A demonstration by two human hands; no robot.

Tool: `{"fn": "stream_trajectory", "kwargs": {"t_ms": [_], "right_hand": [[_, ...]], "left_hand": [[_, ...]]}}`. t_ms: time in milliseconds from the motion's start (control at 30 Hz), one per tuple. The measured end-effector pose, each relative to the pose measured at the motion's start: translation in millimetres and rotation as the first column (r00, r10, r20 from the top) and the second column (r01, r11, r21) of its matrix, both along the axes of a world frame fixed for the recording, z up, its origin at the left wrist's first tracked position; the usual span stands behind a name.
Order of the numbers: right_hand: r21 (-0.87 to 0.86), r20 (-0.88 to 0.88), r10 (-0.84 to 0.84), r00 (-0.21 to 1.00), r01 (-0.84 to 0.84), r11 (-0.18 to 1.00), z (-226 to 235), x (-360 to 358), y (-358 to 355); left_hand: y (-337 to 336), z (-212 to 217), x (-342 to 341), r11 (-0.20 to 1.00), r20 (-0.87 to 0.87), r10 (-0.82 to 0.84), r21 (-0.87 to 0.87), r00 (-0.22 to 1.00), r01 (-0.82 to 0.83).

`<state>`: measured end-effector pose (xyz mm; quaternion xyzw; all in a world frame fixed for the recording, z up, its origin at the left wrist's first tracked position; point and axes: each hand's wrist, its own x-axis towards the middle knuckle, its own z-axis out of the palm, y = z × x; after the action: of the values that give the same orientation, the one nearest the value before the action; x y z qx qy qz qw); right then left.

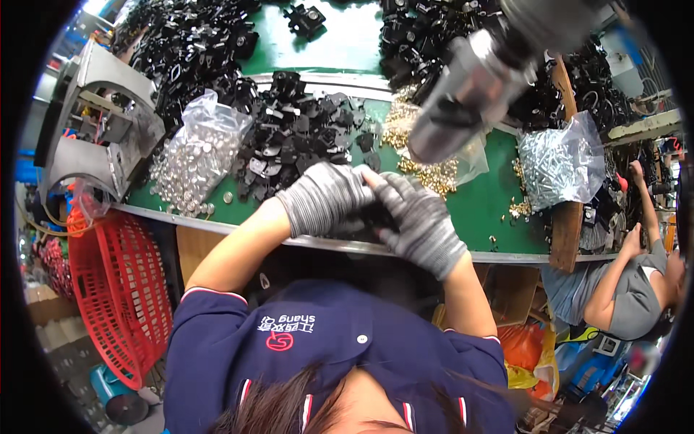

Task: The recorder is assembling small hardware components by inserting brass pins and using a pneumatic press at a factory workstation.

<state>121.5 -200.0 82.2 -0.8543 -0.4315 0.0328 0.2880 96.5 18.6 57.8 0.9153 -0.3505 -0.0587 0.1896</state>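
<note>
Both hands wear grey striped knit gloves and meet at the near edge of the green bench. My left hand [327,197] is closed, its fingers bent in toward the other hand. Against it, my right hand [423,223] curls its fingers round the same spot. Between them shows a small black part [374,215], mostly hidden by the gloves. Just beyond my left hand lies a pile of black plastic pieces [289,141]. Small brass-coloured fittings [437,177] are heaped beyond my right hand.
A bag of silvery round pieces [195,155] lies left, a bag of screws [557,166] right. A grey metal cylinder [455,101] hangs over the bench. Black assemblies [195,50] are piled behind. Red baskets [123,289] stand left; another person [629,289] sits right.
</note>
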Motion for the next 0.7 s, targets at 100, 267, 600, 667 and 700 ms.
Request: {"fn": "stream_trajectory", "kwargs": {"t_ms": [100,267,600,667,700], "right_hand": [[-0.124,0.033,-0.020,0.999,0.024,0.992,-18,2,0],[0.054,-0.167,-0.114,0.979,0.125,0.991,-34,1,-7],[-0.231,0.118,-0.047,0.992,0.073,0.970,-19,-7,8],[-0.224,0.108,-0.036,0.994,0.060,0.973,-24,-3,10],[-0.214,0.097,-0.027,0.995,0.047,0.976,-29,0,11]], "left_hand": [[7,5,11,0.998,0.009,-0.024,-0.053,1.000,0.024],[10,15,1,0.990,0.126,0.111,-0.097,0.986,-0.099],[11,-2,-54,0.845,0.264,0.476,-0.402,0.839,-0.353],[5,-6,-65,0.768,0.204,0.521,-0.535,0.829,-0.351],[-1,-6,-66,0.801,0.235,0.527,-0.458,0.817,-0.385]]}}
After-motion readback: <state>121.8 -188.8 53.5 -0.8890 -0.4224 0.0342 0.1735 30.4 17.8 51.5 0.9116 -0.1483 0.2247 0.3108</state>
